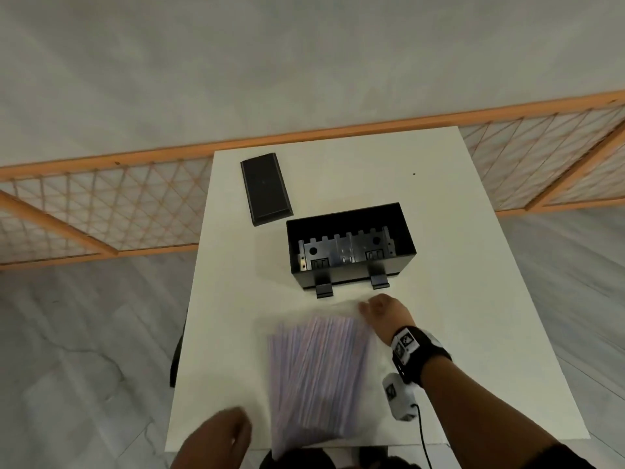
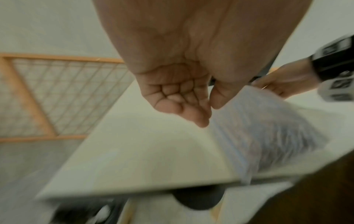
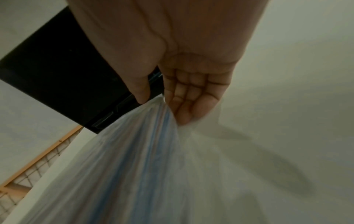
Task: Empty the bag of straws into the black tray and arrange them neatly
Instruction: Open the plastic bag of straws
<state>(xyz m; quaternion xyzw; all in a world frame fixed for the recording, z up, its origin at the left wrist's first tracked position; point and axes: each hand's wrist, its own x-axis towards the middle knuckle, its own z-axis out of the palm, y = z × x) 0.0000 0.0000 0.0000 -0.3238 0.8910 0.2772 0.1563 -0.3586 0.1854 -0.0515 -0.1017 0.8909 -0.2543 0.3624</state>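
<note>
On the white counter (image 1: 456, 265), the right hand (image 1: 384, 311) pinches the far end of the clear plastic bag of pastel straws (image 1: 318, 370) below the black rectangular tray (image 1: 407, 247); left hand (image 1: 216, 438) hovers beside it, fingers (image 2: 199, 119) loosely extended, holding nothing

White surface (image 1: 456, 265) carries a black tray (image 1: 350, 245), open, with a black lid (image 1: 265, 188) lying apart at its far left. Clear bag of straws (image 1: 318, 370) lies near the front edge. Right hand (image 1: 384, 311) grips the bag's far end. Left hand (image 1: 220, 438), blurred, sits beside the bag's near corner.
</note>
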